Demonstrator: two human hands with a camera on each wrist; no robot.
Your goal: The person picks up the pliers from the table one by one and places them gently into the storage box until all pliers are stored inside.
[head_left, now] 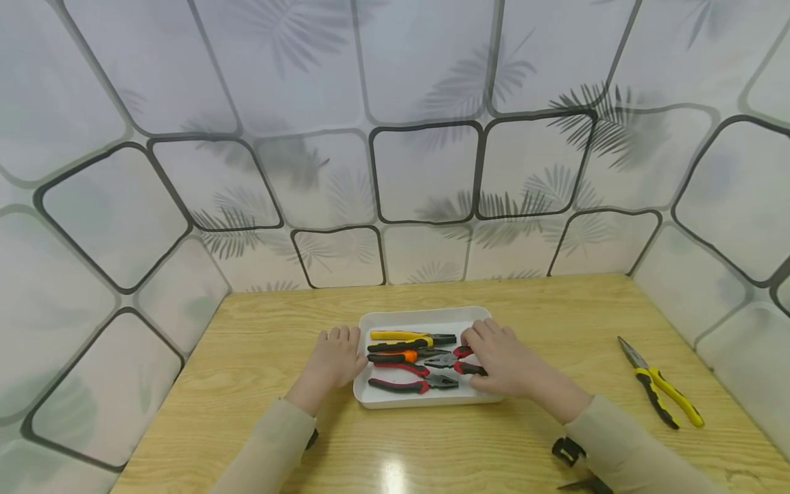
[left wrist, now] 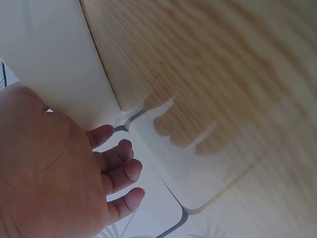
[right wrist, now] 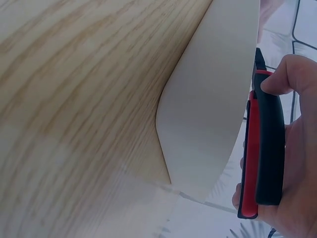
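A white tray (head_left: 426, 405) holds several pliers. At its right end my right hand (head_left: 509, 360) grips combination pliers (head_left: 441, 360) by their red-and-black handles, jaws pointing left over the other tools. In the right wrist view the thumb presses one handle (right wrist: 270, 144), above the tray's outer wall (right wrist: 208, 99). My left hand (head_left: 333, 360) rests at the tray's left rim, thumb at the edge; the left wrist view shows its fingers (left wrist: 131, 171) loosely bent and holding nothing. Inside lie yellow-and-black pliers (head_left: 401, 343), orange-and-black pliers (head_left: 401, 357) and red-and-black pliers (head_left: 401, 386).
Long-nose pliers with yellow-and-black handles (head_left: 660, 391) lie on the wooden table (head_left: 278, 439), right of the tray. A dark tool (head_left: 586, 484) shows partly beneath the right sleeve near the front. Patterned curtain walls (head_left: 426, 171) enclose the table at the back and both sides.
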